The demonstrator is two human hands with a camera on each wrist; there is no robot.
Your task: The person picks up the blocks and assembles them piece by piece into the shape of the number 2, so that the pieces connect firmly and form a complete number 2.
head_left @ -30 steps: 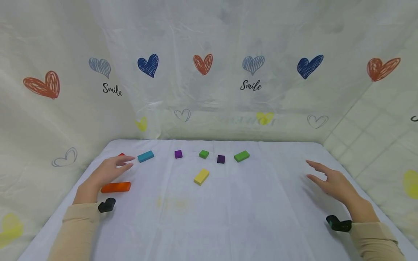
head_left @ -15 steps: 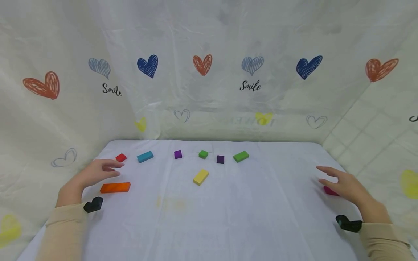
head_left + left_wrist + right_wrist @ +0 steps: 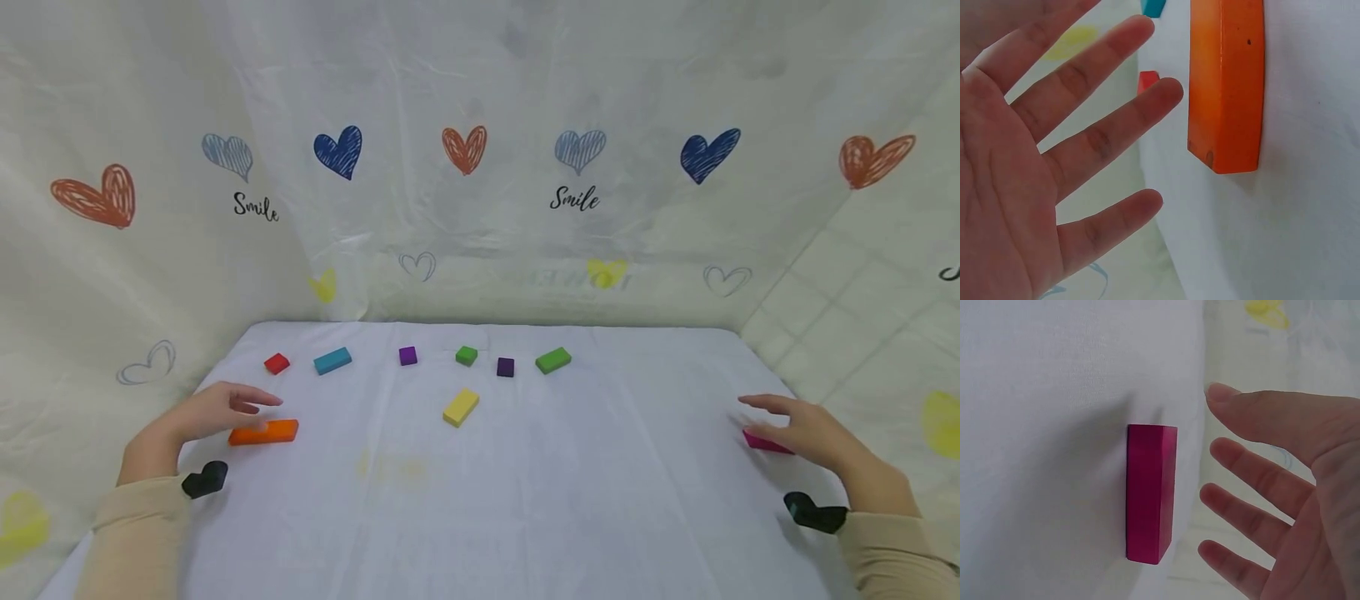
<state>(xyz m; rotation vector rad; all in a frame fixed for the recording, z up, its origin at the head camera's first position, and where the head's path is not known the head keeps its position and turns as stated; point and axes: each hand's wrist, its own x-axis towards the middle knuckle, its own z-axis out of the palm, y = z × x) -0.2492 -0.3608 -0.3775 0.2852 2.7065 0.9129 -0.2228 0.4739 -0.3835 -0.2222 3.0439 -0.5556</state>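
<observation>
The left hand [image 3: 213, 417] hovers above the orange block [image 3: 273, 432] at the table's left side, fingers apart and holding nothing. In the left wrist view, spread fingers [image 3: 1097, 140] stand a little off the orange block [image 3: 1235, 87]. On the right, the right hand [image 3: 817, 433] hangs over a magenta block [image 3: 767, 443] and partly covers it. The right wrist view has the magenta block [image 3: 1147, 494] lying on the cloth, with a gap between it and the loosely bent fingers [image 3: 1260, 481].
Along the back of the white table [image 3: 480, 517] lie a red block [image 3: 277, 363], a blue block [image 3: 332, 361], a purple cube [image 3: 407, 356], a green cube [image 3: 467, 356], a dark cube [image 3: 506, 367] and a green block [image 3: 552, 360]. A yellow block [image 3: 461, 407] is nearer.
Both hands have moved outward and nearer the table's front. The left has come from beside the red block to over the orange one; the right has uncovered part of the magenta block.
</observation>
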